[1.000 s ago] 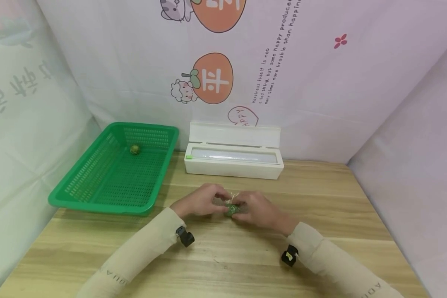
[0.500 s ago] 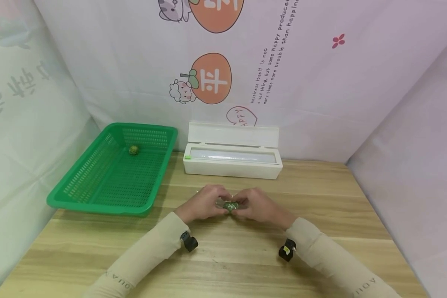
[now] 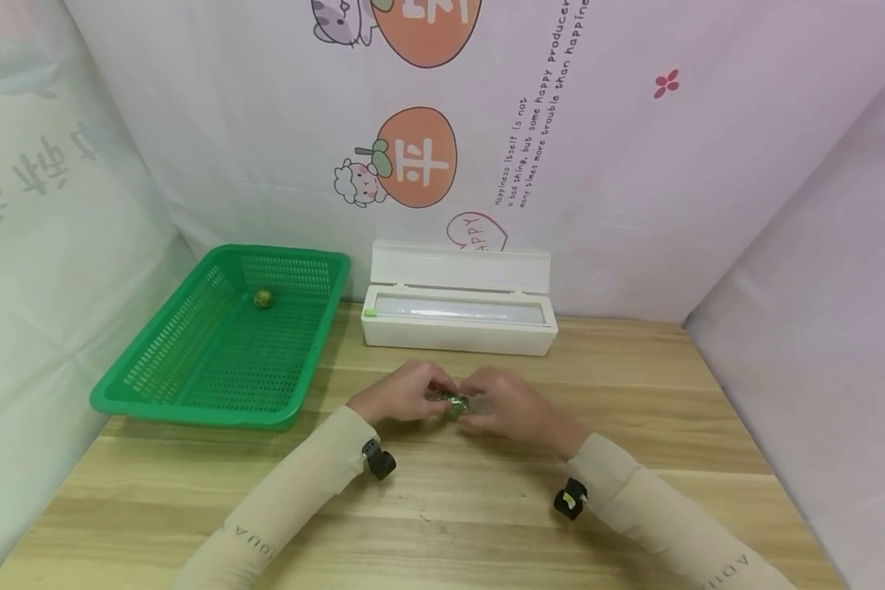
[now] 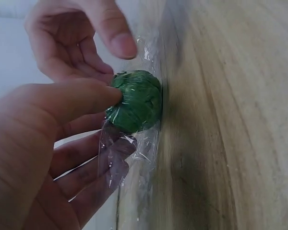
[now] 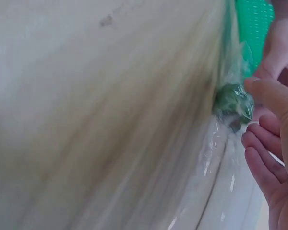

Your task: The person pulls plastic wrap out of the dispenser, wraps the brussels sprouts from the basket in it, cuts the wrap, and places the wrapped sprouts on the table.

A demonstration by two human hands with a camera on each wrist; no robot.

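A green, leafy-looking ball (image 4: pixel 138 99) in clear cling film (image 4: pixel 143 148) is at the tabletop between my hands. Pinching it from the left is my left hand (image 3: pixel 406 392), its thumb pressed on the ball and fingers behind. My right hand (image 3: pixel 512 410) has its fingers curled round the film on the right side; in the left wrist view its thumb is slightly off the ball. Film trails away on both sides. In the right wrist view the ball (image 5: pixel 233 103) is partly covered by shiny folds, and my right hand (image 5: pixel 278 139) is close beside it.
At the left stands a green plastic basket (image 3: pixel 313 352) holding one small yellowish-green ball (image 3: pixel 263 298). Behind my hands is a long white cling film dispenser (image 3: pixel 457 334) with its lid raised. A printed cloth (image 3: pixel 597 164) hangs behind the wooden table (image 3: pixel 442 533).
Both hands stay at about the same spot and shift slightly as they work the film round the ball. The basket and dispenser have not moved on the table.
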